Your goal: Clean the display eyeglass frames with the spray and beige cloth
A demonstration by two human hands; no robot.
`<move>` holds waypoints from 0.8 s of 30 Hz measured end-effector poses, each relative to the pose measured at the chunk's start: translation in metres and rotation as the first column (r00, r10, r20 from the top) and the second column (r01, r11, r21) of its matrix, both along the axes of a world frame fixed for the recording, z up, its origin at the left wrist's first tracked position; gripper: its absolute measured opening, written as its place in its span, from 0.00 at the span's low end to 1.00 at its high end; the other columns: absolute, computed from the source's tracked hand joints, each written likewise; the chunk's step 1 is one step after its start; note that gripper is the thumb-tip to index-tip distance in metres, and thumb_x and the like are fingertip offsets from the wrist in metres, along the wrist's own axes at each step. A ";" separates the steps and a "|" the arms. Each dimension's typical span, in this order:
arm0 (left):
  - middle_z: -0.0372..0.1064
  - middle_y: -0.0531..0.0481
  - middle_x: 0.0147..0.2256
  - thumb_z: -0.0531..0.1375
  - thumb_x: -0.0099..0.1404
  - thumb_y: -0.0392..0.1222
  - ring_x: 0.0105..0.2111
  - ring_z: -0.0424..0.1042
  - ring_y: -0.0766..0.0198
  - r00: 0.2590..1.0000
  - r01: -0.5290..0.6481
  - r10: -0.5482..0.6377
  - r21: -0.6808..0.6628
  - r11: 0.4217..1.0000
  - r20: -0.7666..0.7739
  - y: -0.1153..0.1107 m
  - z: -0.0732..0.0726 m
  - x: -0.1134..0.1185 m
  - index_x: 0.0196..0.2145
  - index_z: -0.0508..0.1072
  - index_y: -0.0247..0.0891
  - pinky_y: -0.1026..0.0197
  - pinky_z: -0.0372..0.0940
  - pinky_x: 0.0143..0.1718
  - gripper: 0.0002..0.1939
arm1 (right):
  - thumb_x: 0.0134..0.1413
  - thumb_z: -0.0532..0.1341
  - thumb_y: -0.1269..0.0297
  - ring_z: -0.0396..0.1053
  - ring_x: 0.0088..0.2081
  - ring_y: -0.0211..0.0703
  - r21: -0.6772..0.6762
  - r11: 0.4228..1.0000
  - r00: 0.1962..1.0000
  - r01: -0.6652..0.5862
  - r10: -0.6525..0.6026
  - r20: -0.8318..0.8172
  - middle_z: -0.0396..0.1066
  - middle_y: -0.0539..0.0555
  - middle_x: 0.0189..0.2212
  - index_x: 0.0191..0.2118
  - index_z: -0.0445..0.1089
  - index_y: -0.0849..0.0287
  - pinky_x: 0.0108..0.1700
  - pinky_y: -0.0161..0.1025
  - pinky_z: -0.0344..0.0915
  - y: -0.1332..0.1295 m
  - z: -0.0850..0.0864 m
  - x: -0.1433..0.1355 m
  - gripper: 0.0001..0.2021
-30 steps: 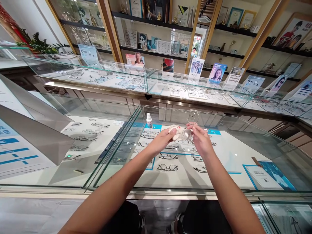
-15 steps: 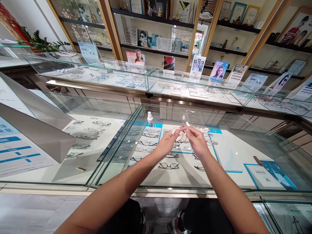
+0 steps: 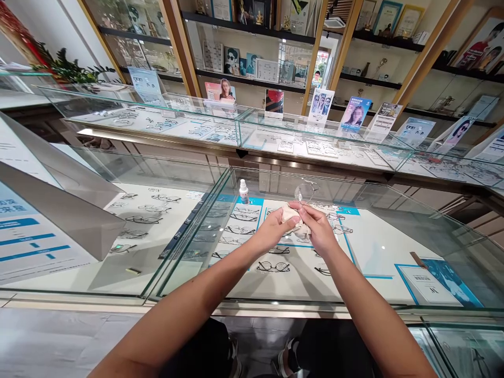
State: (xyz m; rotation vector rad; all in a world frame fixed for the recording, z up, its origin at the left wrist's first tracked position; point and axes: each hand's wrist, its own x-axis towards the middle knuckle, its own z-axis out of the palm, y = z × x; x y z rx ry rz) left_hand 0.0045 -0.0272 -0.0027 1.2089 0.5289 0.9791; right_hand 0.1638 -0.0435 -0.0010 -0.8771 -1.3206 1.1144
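Above the glass counter, my left hand [image 3: 274,229] is closed on a cream cleaning cloth [image 3: 292,216], its thumb pressing the bunched fabric. My right hand [image 3: 318,224] pinches a pair of thin-rimmed eyeglasses [image 3: 307,191] right beside the cloth. One round lens sticks up beyond my fingers; the rest of the frame is hidden by the cloth and fingers. A small white spray bottle [image 3: 244,192] stands upright on the glass, to the left of and beyond my hands.
Under the glass top lie several eyeglasses [image 3: 273,266] in rows. A folded display card [image 3: 51,220] stands at the left. Beyond runs a second glass showcase [image 3: 252,144] with upright cards. A booklet [image 3: 427,283] lies at the right.
The cloth has shifted and spreads more openly between my hands. My left thumb has moved down onto it. The eyeglasses have turned slightly, showing more of the frame at the upper right.
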 end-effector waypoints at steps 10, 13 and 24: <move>0.77 0.42 0.42 0.74 0.56 0.53 0.44 0.75 0.55 0.990 0.141 -0.141 0.014 0.990 0.014 0.000 0.006 -0.007 0.51 0.75 0.34 0.58 0.66 0.45 0.31 | 0.50 0.74 0.52 0.74 0.54 0.54 -0.164 0.986 0.962 0.031 -0.074 -0.262 0.80 0.55 0.51 0.38 0.81 0.52 0.57 0.50 0.69 0.003 0.001 0.004 0.13; 0.77 0.42 0.43 0.73 0.58 0.53 0.43 0.74 0.57 0.992 0.122 -0.122 0.020 0.992 0.013 0.000 0.004 -0.006 0.52 0.75 0.34 0.59 0.66 0.44 0.30 | 0.47 0.76 0.53 0.76 0.49 0.53 -0.187 0.982 0.951 0.021 -0.078 -0.300 0.81 0.55 0.49 0.34 0.78 0.53 0.54 0.49 0.71 0.003 0.002 0.003 0.13; 0.78 0.46 0.38 0.69 0.61 0.61 0.35 0.72 0.62 0.990 -0.129 0.128 -0.004 0.992 -0.050 0.001 0.000 0.000 0.51 0.78 0.35 0.61 0.64 0.40 0.30 | 0.53 0.72 0.57 0.74 0.52 0.52 -0.012 0.999 0.985 -0.041 0.038 -0.169 0.81 0.53 0.45 0.33 0.76 0.51 0.58 0.50 0.66 0.002 0.002 0.001 0.07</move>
